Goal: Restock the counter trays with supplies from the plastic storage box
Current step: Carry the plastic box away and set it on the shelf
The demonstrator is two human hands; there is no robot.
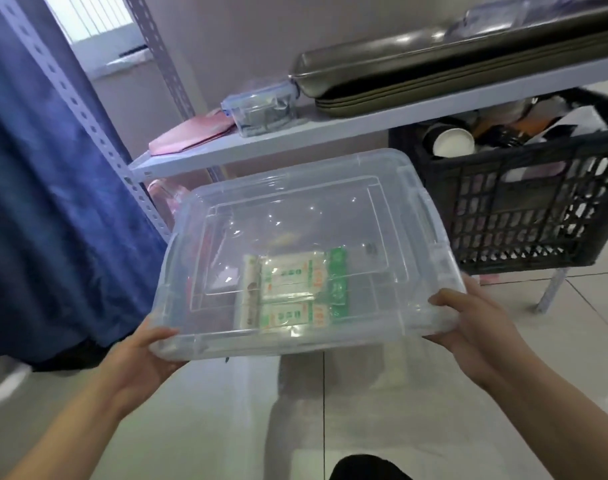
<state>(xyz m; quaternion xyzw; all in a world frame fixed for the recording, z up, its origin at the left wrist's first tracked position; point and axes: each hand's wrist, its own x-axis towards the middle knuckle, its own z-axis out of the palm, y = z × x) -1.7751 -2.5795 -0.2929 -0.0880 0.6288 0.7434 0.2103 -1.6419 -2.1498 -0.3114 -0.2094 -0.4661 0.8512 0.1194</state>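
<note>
I hold a clear plastic storage box (295,209) with its lid on, off the floor in front of a metal rack. My left hand (146,355) grips its near left corner, thumb on the lid and fingers underneath. My right hand (475,323) grips the near right corner the same way. Through the lid I see green-and-white supply packets (295,292) lying side by side on the box's bottom. Stacked metal trays (451,71) rest on the rack's shelf above.
A white shelf (330,133) carries a small clip-lid container (261,110) and pink sheets (191,135). A black slotted crate (524,202) with paper cups stands at right under the shelf. A blue curtain (53,185) hangs at left. The tiled floor (572,341) lies below.
</note>
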